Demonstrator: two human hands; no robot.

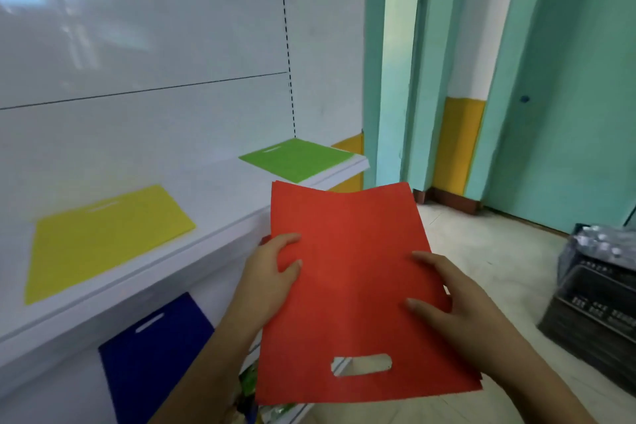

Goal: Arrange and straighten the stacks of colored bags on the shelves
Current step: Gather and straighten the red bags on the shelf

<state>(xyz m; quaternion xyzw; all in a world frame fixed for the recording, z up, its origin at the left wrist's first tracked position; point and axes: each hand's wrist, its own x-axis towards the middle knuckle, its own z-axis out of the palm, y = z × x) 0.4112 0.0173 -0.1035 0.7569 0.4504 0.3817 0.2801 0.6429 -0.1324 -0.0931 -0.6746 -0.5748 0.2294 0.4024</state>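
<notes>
Red bags sit in your two hands, a thin stack held flat in the air with the handle slot toward you. Your left hand pinches the left edge, thumb on top; your right hand clamps the right edge, fingers spread over the top. Left of your left grip a yellow bag lies on the white shelf; beyond your grip a green bag lies at the shelf's far end. Below, a blue bag rests on the lower shelf.
</notes>
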